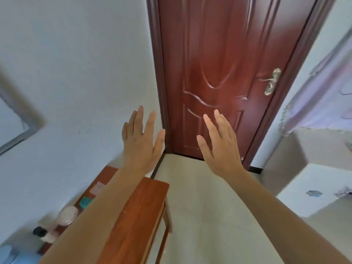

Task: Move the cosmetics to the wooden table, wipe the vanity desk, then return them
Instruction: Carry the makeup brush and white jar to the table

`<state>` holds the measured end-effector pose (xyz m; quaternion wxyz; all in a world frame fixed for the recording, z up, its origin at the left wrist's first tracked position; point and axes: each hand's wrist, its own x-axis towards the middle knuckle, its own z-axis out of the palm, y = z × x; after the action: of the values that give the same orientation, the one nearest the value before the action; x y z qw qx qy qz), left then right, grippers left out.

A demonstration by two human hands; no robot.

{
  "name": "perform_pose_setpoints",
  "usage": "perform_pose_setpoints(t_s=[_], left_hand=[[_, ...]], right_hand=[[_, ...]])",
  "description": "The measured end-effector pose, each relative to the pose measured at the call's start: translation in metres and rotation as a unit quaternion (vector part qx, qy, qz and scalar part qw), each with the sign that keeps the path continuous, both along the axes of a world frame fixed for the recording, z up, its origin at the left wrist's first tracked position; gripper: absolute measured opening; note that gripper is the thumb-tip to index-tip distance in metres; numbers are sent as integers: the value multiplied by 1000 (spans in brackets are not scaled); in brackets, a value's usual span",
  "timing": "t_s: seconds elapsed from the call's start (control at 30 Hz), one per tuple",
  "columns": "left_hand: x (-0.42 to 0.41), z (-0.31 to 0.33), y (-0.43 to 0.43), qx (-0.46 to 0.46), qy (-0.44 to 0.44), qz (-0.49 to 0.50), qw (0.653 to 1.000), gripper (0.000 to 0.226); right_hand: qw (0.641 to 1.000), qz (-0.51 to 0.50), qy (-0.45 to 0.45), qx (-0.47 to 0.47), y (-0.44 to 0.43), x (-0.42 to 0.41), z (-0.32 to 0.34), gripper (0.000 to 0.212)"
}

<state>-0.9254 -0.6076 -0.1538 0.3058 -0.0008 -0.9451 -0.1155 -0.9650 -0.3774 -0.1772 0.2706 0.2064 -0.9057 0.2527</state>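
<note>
Both arms are stretched forward, forearms bare. The left hand and right hand are raised side by side, apart, backs to the camera. Fingers are straight and slightly spread; both hold nothing and touch nothing.

A red-brown wooden counter with a smooth top and thin legs stands against the white wall at lower left, partly hidden under the left forearm. Four cosmetics show on it, in a row along the wall:
- one small clear pinkish box
- one teal comb with ridged teeth
- one round pink jar
- one pale bottle with a black cap, blurred

One blue blurred thing sits at the bottom-left corner; can't tell what it is.

Ahead is one glossy reddish door with carved panels and one brass lever handle. The floor is pale tile.
</note>
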Motion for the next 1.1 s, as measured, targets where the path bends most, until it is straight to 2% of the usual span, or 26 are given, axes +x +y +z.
perform_pose_setpoints(t_s=[0.2,0.47,0.77,0.9,1.0,1.1], left_hand=[[-67,12,185,9,5,-107,994,57],[-121,1,425,-13,-15,-259,966,58],[-220,-49,570,-78,-69,-371,923,59],[-293,-80,640,-125,-107,-394,904,61],[-344,-97,691,-151,-149,-405,889,62],[-390,-106,743,-191,-165,-434,865,63]], right_hand=[[993,-108,32,-24,189,-10,0,57],[966,-255,33,-24,419,-5,-26,56],[934,-354,-18,-53,549,-60,-74,59],[925,-373,-80,-3,611,-118,-97,59],[903,-406,-141,11,657,-156,-101,62],[882,-441,-165,30,703,-181,-101,65]])
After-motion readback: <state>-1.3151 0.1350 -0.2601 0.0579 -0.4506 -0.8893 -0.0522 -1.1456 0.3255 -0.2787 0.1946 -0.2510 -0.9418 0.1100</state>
